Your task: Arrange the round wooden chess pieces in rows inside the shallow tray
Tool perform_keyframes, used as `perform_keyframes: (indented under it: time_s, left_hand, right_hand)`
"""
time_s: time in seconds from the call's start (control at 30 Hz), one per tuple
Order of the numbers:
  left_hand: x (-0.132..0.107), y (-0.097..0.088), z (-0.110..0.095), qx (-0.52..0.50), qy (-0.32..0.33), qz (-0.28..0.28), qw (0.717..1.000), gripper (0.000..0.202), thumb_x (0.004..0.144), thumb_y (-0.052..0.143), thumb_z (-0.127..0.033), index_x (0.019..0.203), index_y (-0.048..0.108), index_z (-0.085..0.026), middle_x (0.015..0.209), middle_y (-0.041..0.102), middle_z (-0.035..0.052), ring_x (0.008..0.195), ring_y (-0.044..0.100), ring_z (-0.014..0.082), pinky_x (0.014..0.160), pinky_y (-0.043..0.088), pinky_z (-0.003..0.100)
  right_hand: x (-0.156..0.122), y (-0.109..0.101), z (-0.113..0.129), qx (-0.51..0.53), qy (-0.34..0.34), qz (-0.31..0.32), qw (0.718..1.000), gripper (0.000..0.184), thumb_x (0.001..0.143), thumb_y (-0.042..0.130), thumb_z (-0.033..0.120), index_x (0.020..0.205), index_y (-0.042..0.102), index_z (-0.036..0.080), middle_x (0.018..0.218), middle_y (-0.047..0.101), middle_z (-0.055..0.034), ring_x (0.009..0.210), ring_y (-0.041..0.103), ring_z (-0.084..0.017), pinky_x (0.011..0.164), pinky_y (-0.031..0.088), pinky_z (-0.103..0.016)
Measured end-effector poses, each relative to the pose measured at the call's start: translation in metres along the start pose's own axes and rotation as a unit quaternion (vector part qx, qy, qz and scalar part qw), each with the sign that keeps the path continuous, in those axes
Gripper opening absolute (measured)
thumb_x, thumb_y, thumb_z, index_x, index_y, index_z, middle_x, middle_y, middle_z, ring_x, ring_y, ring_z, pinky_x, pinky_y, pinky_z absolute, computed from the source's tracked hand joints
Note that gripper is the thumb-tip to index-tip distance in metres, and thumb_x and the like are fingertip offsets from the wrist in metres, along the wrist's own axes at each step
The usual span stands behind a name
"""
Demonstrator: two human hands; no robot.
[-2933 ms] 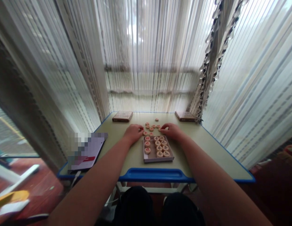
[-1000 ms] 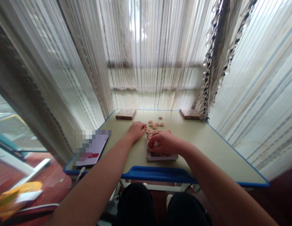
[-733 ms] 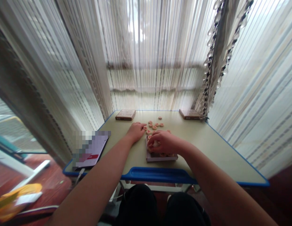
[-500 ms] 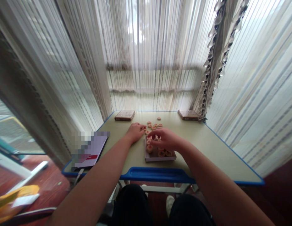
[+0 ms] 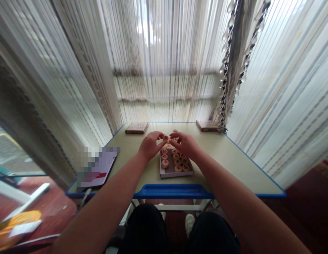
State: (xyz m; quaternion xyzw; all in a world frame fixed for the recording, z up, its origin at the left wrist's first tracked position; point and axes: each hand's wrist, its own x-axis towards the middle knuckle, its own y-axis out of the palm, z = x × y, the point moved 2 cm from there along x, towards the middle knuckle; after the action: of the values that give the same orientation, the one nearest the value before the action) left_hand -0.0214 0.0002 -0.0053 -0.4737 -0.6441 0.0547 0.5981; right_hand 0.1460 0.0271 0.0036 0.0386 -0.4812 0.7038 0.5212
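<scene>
My left hand (image 5: 152,145) is over the table behind a shallow box (image 5: 176,175), pinching a round Chinese chess piece (image 5: 166,138) with a red character between thumb and fingertips. Close to the right of that piece is my right hand (image 5: 185,144), its thumb and fingers bent and apart; I cannot tell whether they touch it. In the box, red-marked pieces (image 5: 165,163) form a column at the left, and several dark-marked pieces (image 5: 178,168) fill the right side. Another piece (image 5: 168,146) shows below my fingers. My hands partly hide the loose pieces beyond.
Two flat boxes (image 5: 137,127) (image 5: 207,125) lie at the table's back corners. A tablet-like device (image 5: 98,173) with a cable lies at the left edge. A blue tray rim (image 5: 174,191) runs along the front. Curtains (image 5: 164,88) hang behind the table.
My right hand has moved from over the box, back toward my left hand. My left hand has raised a piece off the table. The view has shifted slightly.
</scene>
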Motion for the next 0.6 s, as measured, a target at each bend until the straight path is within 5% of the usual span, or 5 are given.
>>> perform_keyframes:
  time_s: [0.37, 0.6]
  left_hand:
    - [0.000, -0.006, -0.021, -0.021, 0.022, -0.018, 0.999, 0.019, 0.074, 0.058, -0.029, 0.088, 0.056, -0.016, 0.080, 0.059, 0.0028, 0.074, 0.054, 0.0133, 0.069, 0.045, 0.027]
    - [-0.001, -0.008, -0.022, -0.039, 0.027, -0.007, 0.999, 0.019, 0.076, 0.056, -0.027, 0.091, 0.059, -0.016, 0.081, 0.061, 0.0034, 0.076, 0.055, 0.0127, 0.071, 0.045, 0.026]
  right_hand:
    - [0.004, 0.001, -0.001, 0.196, 0.035, 0.003, 0.980, 0.019, 0.073, 0.059, 0.033, 0.083, 0.060, 0.016, 0.079, 0.065, -0.0052, 0.073, 0.061, -0.014, 0.065, 0.048, -0.026]
    - [0.005, -0.002, -0.002, 0.186, 0.022, 0.006, 0.982, 0.021, 0.073, 0.059, 0.031, 0.086, 0.059, 0.014, 0.081, 0.064, -0.0061, 0.071, 0.059, -0.012, 0.065, 0.047, -0.025]
